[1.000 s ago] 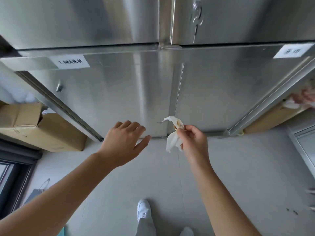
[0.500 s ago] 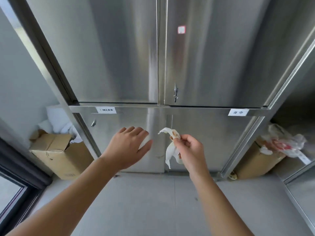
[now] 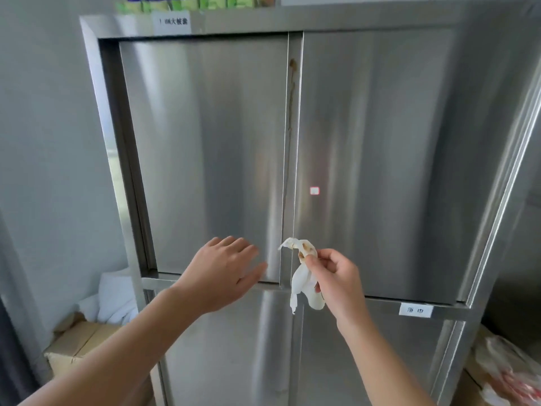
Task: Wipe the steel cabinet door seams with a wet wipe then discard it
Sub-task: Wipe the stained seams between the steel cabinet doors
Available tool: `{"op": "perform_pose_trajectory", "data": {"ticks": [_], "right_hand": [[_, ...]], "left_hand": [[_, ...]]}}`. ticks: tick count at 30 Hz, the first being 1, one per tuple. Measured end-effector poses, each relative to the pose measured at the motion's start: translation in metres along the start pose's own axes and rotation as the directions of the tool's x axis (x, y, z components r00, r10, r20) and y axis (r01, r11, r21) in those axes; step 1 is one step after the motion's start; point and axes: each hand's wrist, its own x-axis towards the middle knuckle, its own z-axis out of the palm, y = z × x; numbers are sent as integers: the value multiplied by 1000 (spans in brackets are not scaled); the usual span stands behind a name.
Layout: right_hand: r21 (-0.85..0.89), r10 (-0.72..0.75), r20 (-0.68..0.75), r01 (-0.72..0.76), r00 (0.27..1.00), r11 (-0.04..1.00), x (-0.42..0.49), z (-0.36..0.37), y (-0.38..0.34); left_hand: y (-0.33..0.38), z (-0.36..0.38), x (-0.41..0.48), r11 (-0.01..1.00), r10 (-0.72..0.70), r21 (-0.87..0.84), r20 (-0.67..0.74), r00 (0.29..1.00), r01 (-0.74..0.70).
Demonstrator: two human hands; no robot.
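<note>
A tall steel cabinet (image 3: 205,148) fills the view, with two upper sliding doors meeting at a vertical centre seam (image 3: 291,142). A brown streak runs down that seam from near its top. My right hand (image 3: 336,276) pinches a crumpled white wet wipe (image 3: 303,273) with brown stains, held just in front of the seam's lower end. My left hand (image 3: 222,271) hovers with fingers spread near the bottom of the left upper door; contact with the steel cannot be told.
A cardboard box (image 3: 79,347) with white cloth in it stands on the floor at the left of the cabinet. Another box with plastic bags (image 3: 503,373) sits at the lower right. White labels (image 3: 415,310) mark the cabinet rails. A grey wall is at the left.
My view has tilted up from the lower doors and floor to the upper doors and the stained seam. Both hands rose with it, the right still holding the wipe.
</note>
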Motion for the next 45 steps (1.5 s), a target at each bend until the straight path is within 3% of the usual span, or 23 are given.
{"op": "perform_pose_trajectory", "data": {"ticks": [10, 16, 22, 27, 32, 39, 45], "right_hand": [[-94, -227, -2, 226, 974, 970, 132, 35, -54], [-160, -401, 15, 398, 916, 903, 227, 66, -100], [-236, -562, -32, 540, 827, 808, 286, 78, -129], [-300, -653, -24, 618, 757, 727, 310, 71, -157], [-383, -700, -23, 641, 714, 665, 329, 64, -178], [-423, -758, -34, 677, 652, 602, 354, 65, -201], [-536, -837, 78, 731, 541, 422, 373, 67, -212]], "left_hand": [[-93, -3, 136, 976, 188, 149, -222, 957, -158], [-157, -5, 237, 969, 219, 160, -210, 953, -188], [-186, -9, 314, 946, 313, 192, -318, 895, -262], [-192, -28, 349, 946, 323, 120, -432, 842, -301], [-194, -48, 364, 944, 329, 125, -453, 828, -306], [-202, -68, 371, 891, 431, 319, -365, 825, -324], [-208, -66, 369, 871, 467, 364, -405, 786, -329]]}}
